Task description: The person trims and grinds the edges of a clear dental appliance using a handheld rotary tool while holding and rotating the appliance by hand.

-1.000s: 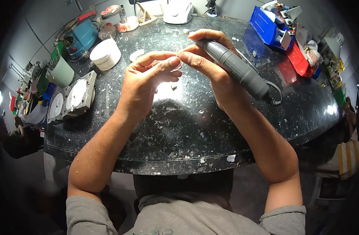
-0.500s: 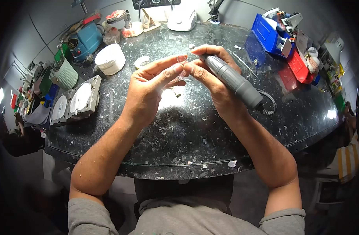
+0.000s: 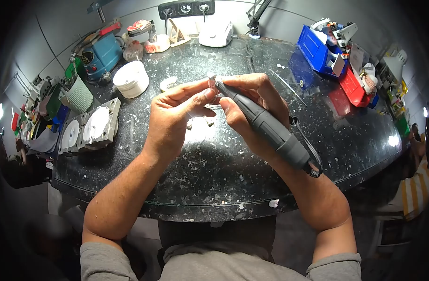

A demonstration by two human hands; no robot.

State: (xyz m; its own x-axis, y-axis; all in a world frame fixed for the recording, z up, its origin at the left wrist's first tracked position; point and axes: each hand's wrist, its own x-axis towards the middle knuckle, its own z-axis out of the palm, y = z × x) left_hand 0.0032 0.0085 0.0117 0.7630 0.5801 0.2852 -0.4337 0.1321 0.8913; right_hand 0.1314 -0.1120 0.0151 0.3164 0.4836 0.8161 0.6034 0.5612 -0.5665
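My left hand [image 3: 170,112] pinches a small clear plastic piece [image 3: 212,83] between thumb and fingertips; fingers cover much of it. A dark grey rotary handpiece [image 3: 266,121] lies in my right hand [image 3: 256,105], its narrow front end at the clear piece and its cable end slanting back towards my right forearm. Whether the tip touches the piece I cannot tell. Just beyond my left fingers is a small off-white cast [image 3: 168,84]. Small bits lie on the bright patch of tabletop below my hands.
A black, debris-speckled bench [image 3: 200,187] spans the view. On the left are a plaster-filled metal mould [image 3: 90,126], a white tub [image 3: 131,79] and a blue machine [image 3: 102,54]. A thin metal tool [image 3: 288,87], blue bin [image 3: 312,49] and red bin [image 3: 355,86] are on the right.
The handpiece has swung in my right hand, so its front end now meets the clear piece. My right thumb has moved off the piece onto the handpiece's side.
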